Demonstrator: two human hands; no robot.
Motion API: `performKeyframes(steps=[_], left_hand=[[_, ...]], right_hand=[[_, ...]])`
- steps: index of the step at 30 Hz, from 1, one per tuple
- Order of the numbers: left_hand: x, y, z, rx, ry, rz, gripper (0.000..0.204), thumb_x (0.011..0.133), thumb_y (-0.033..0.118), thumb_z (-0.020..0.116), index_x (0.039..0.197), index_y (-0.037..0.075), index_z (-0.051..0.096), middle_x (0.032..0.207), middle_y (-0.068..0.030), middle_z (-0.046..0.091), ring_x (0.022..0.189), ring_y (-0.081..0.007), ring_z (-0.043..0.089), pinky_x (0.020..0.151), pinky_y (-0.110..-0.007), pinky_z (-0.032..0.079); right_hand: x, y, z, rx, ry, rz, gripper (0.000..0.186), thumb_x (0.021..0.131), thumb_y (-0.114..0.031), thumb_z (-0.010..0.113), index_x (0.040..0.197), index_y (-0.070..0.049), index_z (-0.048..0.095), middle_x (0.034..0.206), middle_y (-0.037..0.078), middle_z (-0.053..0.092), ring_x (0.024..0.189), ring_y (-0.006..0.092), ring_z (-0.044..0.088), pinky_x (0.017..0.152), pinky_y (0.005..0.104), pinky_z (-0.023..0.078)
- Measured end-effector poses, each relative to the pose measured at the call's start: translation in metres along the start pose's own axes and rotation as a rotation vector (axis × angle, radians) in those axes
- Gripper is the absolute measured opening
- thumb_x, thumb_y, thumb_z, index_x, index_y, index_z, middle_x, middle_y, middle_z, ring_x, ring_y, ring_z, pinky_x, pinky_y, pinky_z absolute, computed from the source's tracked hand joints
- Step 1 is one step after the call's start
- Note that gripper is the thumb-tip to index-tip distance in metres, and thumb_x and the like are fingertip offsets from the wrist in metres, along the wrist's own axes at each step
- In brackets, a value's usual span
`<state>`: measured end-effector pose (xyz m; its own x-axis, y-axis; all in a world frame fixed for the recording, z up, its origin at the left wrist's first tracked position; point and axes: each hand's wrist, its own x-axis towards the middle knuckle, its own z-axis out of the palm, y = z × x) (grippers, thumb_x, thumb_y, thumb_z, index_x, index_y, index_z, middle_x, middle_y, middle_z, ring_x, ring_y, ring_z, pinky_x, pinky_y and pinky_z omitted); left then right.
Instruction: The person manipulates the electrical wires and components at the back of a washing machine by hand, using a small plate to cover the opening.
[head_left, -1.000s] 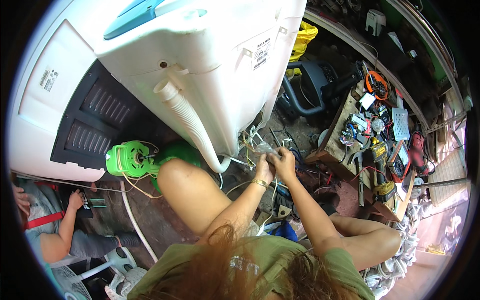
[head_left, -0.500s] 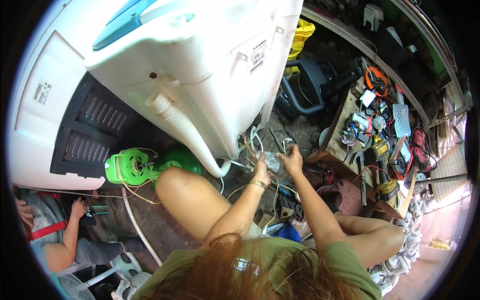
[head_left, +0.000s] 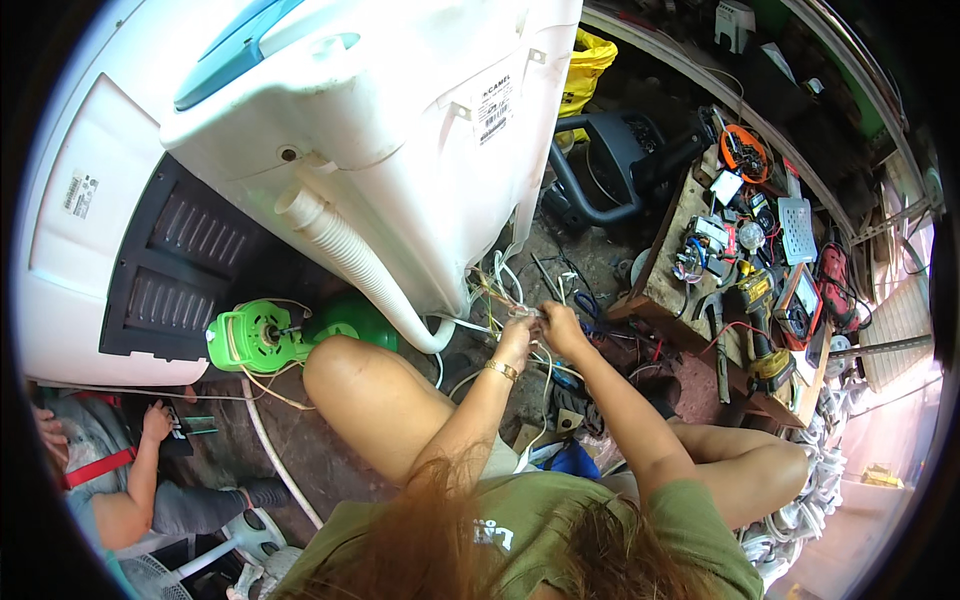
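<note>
My left hand [head_left: 513, 343] and my right hand [head_left: 566, 331] are close together in front of the tilted white washing machine [head_left: 400, 180]. Both are closed on a piece of clear plastic wrapping [head_left: 527, 313], mostly covered by my fingers; I cannot make out what is inside it. A bundle of loose wires [head_left: 497, 283] comes out at the machine's lower corner, just beyond my left hand. The ribbed white drain hose [head_left: 355, 255] hangs along the machine's side, left of my hands.
A green motor housing [head_left: 245, 335] lies left of my knee. At right, a low wooden table [head_left: 665, 250] holds a yellow-black cordless drill [head_left: 760, 320], a meter and an orange bowl [head_left: 745, 153] of small parts. Another person's hand [head_left: 157, 420] shows at lower left. Cables cross the floor.
My hands have come closer together, and the plastic wrapping, spread between them before, is now bunched up and mostly hidden by my fingers. The whole view has shifted slightly.
</note>
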<state>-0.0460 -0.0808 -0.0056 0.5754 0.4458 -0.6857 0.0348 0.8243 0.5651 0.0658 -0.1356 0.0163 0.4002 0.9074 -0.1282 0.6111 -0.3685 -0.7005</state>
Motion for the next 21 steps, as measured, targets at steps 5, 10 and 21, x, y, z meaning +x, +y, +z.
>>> performKeyframes(steps=[5,10,21], left_hand=[[-0.012,-0.003,-0.002,-0.322,0.145,-0.069,0.017,0.091,0.026,0.055,0.104,0.017,0.059,0.102,-0.0043,0.057,0.090,-0.0169,0.051,0.073,-0.039,0.043],[-0.007,-0.009,0.002,-0.341,0.054,0.061,0.010,0.092,0.021,0.056,0.097,0.012,0.055,0.083,-0.0027,0.058,0.074,-0.0167,0.056,0.068,-0.034,0.047],[-0.011,0.013,0.002,-0.222,0.195,0.161,0.005,0.088,0.009,0.058,0.089,0.004,0.061,0.086,-0.0065,0.061,0.068,-0.0115,0.057,0.056,-0.027,0.048]], right_hand=[[0.014,0.005,-0.001,0.322,-0.065,0.125,0.016,0.074,-0.003,0.069,0.087,0.002,0.060,0.080,0.013,0.065,0.075,0.0168,0.060,0.069,0.0322,0.047],[0.011,0.009,0.002,0.425,0.000,0.117,0.018,0.075,-0.001,0.068,0.088,0.001,0.056,0.080,0.010,0.064,0.072,0.0150,0.057,0.068,0.0311,0.046],[-0.029,-0.020,-0.009,0.253,0.137,-0.234,0.019,0.086,-0.012,0.059,0.093,0.000,0.047,0.082,0.021,0.056,0.078,0.0379,0.058,0.067,0.0399,0.045]])
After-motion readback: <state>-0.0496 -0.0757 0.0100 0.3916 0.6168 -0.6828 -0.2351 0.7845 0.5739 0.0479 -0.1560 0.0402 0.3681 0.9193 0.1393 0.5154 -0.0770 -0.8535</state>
